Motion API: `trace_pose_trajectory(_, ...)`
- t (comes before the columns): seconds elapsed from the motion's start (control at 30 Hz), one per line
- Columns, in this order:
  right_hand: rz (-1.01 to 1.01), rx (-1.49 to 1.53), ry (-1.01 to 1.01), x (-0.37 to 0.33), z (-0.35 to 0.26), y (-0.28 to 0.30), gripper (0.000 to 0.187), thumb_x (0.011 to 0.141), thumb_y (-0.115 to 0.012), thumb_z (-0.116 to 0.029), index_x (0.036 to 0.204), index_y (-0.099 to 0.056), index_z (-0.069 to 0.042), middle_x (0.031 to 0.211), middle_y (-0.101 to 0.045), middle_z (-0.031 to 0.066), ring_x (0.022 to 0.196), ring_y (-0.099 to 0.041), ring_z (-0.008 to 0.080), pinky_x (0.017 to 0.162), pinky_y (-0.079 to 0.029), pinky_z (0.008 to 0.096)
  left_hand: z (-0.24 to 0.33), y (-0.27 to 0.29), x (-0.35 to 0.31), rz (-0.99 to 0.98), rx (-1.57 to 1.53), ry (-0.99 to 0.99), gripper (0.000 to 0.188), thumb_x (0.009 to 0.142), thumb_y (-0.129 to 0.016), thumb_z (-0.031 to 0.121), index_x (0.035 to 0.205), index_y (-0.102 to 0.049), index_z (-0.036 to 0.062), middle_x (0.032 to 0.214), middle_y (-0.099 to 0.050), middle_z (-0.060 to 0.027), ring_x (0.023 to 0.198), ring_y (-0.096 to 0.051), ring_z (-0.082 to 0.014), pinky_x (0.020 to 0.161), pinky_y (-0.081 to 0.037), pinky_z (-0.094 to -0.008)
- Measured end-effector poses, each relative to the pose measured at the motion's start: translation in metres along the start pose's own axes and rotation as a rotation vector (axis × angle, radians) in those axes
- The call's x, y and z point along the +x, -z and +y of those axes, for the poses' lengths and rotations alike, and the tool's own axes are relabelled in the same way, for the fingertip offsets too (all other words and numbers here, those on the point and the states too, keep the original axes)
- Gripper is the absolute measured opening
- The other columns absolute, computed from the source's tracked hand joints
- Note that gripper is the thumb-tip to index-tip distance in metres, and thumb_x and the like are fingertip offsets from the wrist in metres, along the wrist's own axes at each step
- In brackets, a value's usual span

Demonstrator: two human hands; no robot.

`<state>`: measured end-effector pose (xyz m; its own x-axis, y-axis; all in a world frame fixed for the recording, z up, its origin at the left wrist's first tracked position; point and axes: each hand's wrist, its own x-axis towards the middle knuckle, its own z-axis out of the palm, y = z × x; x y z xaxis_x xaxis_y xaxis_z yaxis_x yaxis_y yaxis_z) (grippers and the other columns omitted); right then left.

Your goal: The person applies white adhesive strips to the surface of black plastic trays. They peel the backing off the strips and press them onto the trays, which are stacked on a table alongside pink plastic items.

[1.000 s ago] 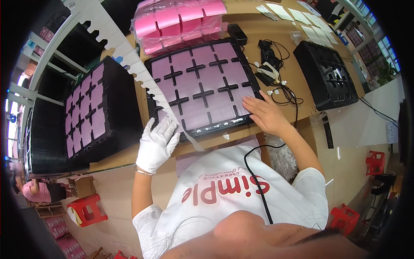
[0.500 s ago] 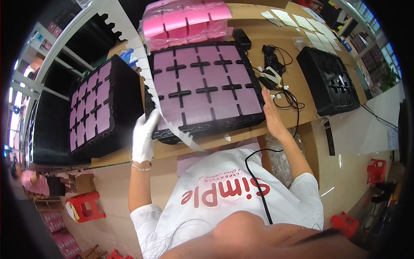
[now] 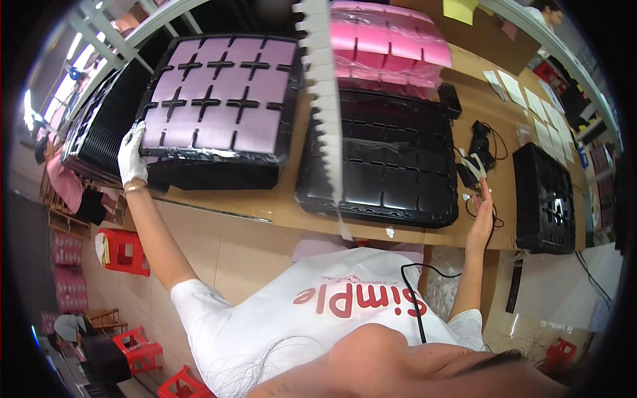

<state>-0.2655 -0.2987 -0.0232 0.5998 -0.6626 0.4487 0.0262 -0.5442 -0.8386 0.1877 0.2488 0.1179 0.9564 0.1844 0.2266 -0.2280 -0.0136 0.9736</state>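
Observation:
My left hand [image 3: 132, 154], in a white glove, grips the left front corner of a black plastic tray [image 3: 281, 136] lined with pinkish-purple sheets [image 3: 225, 85]. That tray lies over the left stack of black trays [image 3: 222, 176]. My right hand [image 3: 480, 219] is bare, its fingers stretched out beside the right edge of the middle stack. Its fingertips reach a tool with pale handles [image 3: 475, 166]; whether they touch is unclear. The middle stack's top black tray [image 3: 381, 172] shows bare dark plastic, without pink sheets.
A pale notched strip [image 3: 322, 99] hangs across the view before the middle stack. Behind stand pink sheets in clear wrap [image 3: 388, 46]. Black cables [image 3: 488, 142] lie to the right, near another black tray stack [image 3: 544, 199] and papers [image 3: 534, 103]. Red stools [image 3: 126, 252] stand on the floor.
The pink-lined tray has moved left from the middle stack onto the left one with my left hand, uncovering a dark tray. My right hand has left the tray's edge. The view has shifted.

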Motion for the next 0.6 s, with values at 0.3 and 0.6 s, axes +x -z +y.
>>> trace_pose_trajectory(0.3,-0.054,0.009,0.011,0.010,-0.010,-0.020,0.055,0.107,-0.026,-0.036,0.144,-0.039,0.003,0.149,-0.041,0.0158,0.138,-0.039,0.0266,0.111,-0.036,0.0410,-0.052,0.057,0.082,-0.017,1.155,0.000,0.057,0.080,-0.076,0.039,0.123,-0.064,0.0047,0.122,-0.066,-0.0119,0.113,-0.061,-0.0234,0.098,-0.045,-0.0330)
trace_pose_trajectory(0.6,-0.108,-0.048,0.097,0.020,-0.028,-0.045,0.058,0.107,-0.026,-0.039,0.143,-0.041,0.003,0.147,-0.042,0.0173,0.137,-0.040,0.0279,0.110,-0.037,0.0405,-0.008,-0.131,-0.130,-0.599,1.053,-0.899,0.053,0.092,-0.058,0.045,0.126,-0.061,0.0049,0.119,-0.062,-0.0216,0.107,-0.062,-0.0353,0.095,-0.047,-0.0420)
